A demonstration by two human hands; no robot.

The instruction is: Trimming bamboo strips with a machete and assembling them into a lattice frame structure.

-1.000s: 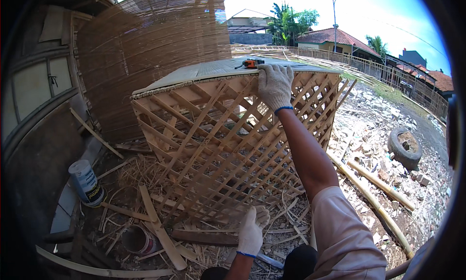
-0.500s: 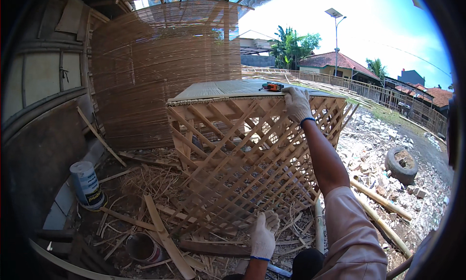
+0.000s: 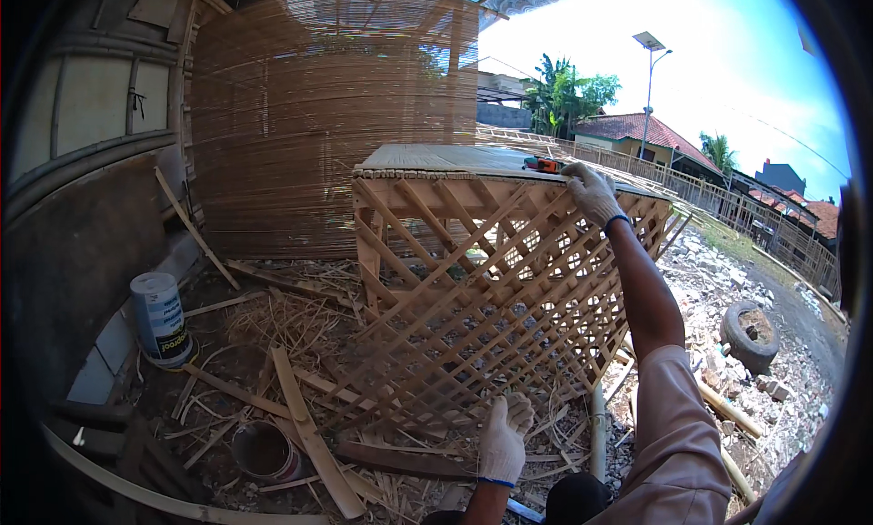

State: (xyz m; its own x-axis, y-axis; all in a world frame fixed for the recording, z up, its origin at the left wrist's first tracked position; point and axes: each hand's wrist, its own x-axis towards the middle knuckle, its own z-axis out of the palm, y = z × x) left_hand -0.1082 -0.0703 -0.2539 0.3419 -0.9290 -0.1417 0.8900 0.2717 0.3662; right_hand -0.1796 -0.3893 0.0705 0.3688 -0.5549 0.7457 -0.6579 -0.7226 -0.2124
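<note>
Since the last look: you have stepped left; the tall woven bamboo lattice crate [image 3: 496, 297] now shows its corner.
Right hand [image 3: 591, 194]: your glove still grips the top edge.
Left hand [image 3: 503, 439]: fingers curled, pressed on a bottom slat.
Meaning: crate probably being turned.

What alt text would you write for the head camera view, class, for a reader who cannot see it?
A person's gloved right hand grips the top edge of a large bamboo lattice crate while the gloved left hand presses on its lower slats. Bamboo offcuts litter the ground, with a white can at left and an old tyre at right.
</note>
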